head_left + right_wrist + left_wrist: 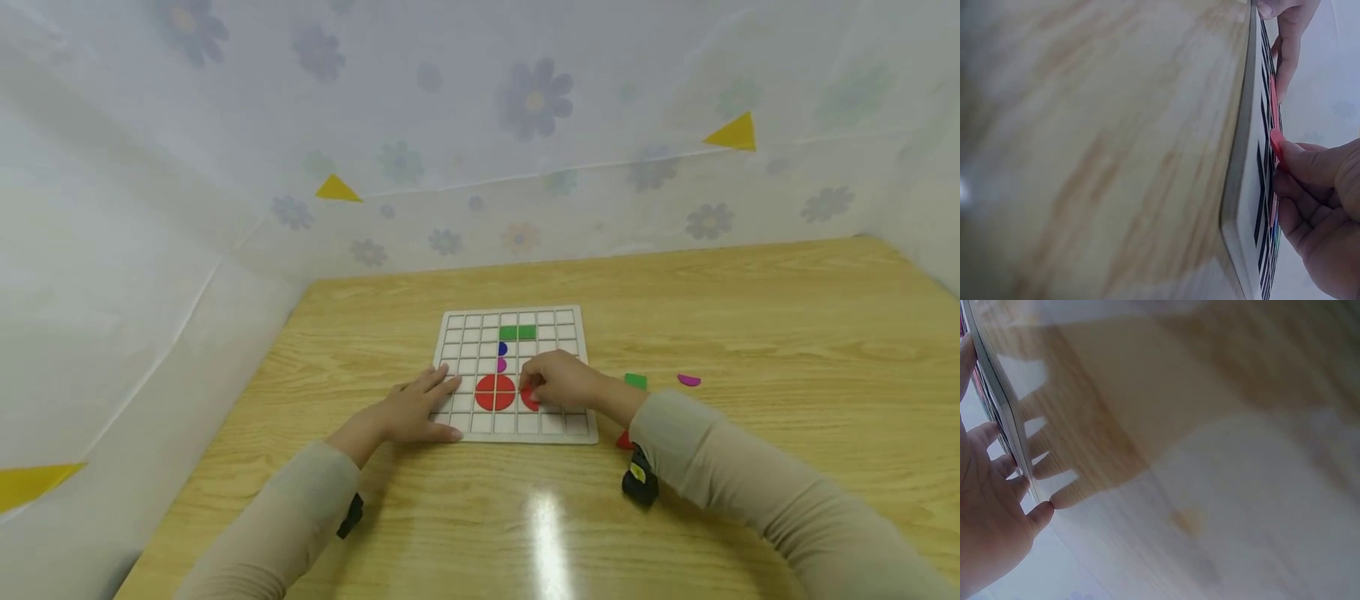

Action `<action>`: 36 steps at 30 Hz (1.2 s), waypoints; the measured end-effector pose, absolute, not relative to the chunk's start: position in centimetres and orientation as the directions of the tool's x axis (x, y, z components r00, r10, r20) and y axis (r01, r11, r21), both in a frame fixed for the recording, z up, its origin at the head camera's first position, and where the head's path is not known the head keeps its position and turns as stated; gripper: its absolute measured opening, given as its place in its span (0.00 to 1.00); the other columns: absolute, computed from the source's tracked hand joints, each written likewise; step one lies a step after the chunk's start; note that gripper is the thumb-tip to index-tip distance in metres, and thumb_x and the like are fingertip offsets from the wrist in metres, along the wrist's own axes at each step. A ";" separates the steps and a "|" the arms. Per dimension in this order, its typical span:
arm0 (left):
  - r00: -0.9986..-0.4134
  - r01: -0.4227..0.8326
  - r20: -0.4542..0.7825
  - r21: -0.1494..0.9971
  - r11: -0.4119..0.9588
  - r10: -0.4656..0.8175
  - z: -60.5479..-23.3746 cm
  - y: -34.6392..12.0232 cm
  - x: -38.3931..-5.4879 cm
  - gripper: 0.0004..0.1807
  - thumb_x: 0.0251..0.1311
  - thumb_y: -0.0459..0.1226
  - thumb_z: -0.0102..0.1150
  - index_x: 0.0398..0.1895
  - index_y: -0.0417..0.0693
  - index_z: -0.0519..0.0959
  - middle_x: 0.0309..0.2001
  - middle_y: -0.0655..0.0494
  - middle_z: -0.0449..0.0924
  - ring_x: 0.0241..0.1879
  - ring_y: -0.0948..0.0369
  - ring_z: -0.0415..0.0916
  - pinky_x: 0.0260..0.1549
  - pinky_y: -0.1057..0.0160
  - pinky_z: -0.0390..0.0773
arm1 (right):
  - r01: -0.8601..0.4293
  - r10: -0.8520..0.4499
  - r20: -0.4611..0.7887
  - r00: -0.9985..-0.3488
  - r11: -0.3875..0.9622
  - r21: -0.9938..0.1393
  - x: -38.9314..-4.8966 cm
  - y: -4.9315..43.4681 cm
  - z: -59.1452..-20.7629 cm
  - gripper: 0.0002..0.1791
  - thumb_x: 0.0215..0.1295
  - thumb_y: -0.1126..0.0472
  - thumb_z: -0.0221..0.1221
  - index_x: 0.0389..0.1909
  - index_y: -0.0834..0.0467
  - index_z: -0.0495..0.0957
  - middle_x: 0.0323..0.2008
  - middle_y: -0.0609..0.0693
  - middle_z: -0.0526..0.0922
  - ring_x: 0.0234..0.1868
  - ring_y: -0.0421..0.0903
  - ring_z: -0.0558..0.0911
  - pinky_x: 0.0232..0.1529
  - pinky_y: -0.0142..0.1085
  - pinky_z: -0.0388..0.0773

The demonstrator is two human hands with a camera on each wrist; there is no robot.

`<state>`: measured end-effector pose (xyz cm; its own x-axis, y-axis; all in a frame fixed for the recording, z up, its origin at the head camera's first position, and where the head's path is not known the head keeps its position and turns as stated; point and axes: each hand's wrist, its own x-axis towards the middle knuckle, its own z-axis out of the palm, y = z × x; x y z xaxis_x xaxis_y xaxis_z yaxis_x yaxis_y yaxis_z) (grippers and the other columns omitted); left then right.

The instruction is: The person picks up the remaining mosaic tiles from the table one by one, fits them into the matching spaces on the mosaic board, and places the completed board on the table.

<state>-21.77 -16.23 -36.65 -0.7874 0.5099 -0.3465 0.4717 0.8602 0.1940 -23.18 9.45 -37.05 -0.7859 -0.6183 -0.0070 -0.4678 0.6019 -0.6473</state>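
Note:
A white board (513, 437) with a square grid lies on the table. My left hand (412, 408) rests at its left edge, fingers spread and fairly straight over the nearest squares. Between thumb and fingertips, my right hand (558, 379) pinches a red piece (1277, 144) with a curved edge, low over the right part of the grid. Left of that piece, several red quarter pieces form a circle (486, 385). Above the circle sit a magenta half disc (502, 365) and a blue half disc (502, 348). Two green squares (509, 332) lie side by side near the top.
Off the board to the right lie a green piece (636, 381), a magenta half disc (689, 380) and a red piece (624, 441) partly hidden by the right sleeve. A flower-patterned white sheet (465, 100) with yellow triangles stands behind the wooden table (787, 333).

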 end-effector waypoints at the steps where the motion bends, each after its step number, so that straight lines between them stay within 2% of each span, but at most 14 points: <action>1: -0.787 0.473 -0.345 0.195 0.859 0.511 -36.6 -16.2 -21.8 0.46 0.48 0.63 0.46 0.67 0.56 0.45 0.67 0.53 0.35 0.64 0.55 0.31 0.55 0.46 0.47 | -0.474 -0.619 -0.004 -0.785 0.605 -0.640 -23.2 9.4 -37.0 0.06 0.50 0.70 0.59 0.28 0.57 0.78 0.24 0.43 0.75 0.29 0.40 0.71 0.33 0.33 0.69; 12: -0.787 0.476 -0.343 0.192 0.858 0.513 -36.3 -16.2 -21.7 0.46 0.48 0.63 0.46 0.67 0.56 0.45 0.67 0.52 0.35 0.64 0.53 0.31 0.54 0.45 0.47 | -0.508 -0.637 0.011 -0.771 0.604 -0.614 -22.7 9.3 -36.8 0.07 0.51 0.72 0.57 0.22 0.56 0.76 0.26 0.44 0.72 0.30 0.40 0.71 0.33 0.32 0.69; 21: -0.780 0.481 -0.343 0.207 0.852 0.524 -36.3 -16.1 -21.7 0.46 0.48 0.62 0.47 0.67 0.55 0.45 0.67 0.51 0.35 0.64 0.53 0.32 0.54 0.45 0.47 | -0.439 -0.584 -0.044 -0.810 0.656 -0.614 -22.7 9.2 -37.0 0.04 0.52 0.69 0.57 0.28 0.57 0.76 0.25 0.44 0.73 0.30 0.41 0.71 0.33 0.33 0.69; 30: -0.777 0.484 -0.344 0.211 0.849 0.528 -36.3 -16.0 -21.9 0.46 0.48 0.62 0.47 0.67 0.55 0.45 0.67 0.52 0.35 0.64 0.53 0.31 0.54 0.45 0.46 | -0.470 -0.585 0.032 -0.810 0.617 -0.631 -22.4 10.3 -37.2 0.06 0.51 0.69 0.57 0.32 0.59 0.76 0.26 0.44 0.74 0.29 0.41 0.71 0.32 0.34 0.69; 36: -0.785 0.462 -0.359 0.203 0.863 0.505 -36.5 -16.0 -21.9 0.45 0.47 0.63 0.47 0.67 0.56 0.46 0.67 0.53 0.36 0.64 0.53 0.32 0.55 0.46 0.47 | -0.462 -0.577 0.034 -0.816 0.616 -0.638 -21.9 11.3 -37.0 0.07 0.52 0.68 0.57 0.34 0.62 0.76 0.28 0.46 0.74 0.30 0.42 0.71 0.34 0.35 0.70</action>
<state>-21.92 -16.02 -36.51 -0.7852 0.5046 -0.3588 0.4618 0.8633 0.2035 -21.93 11.29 -37.01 -0.8163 -0.5765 0.0344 -0.4619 0.6159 -0.6382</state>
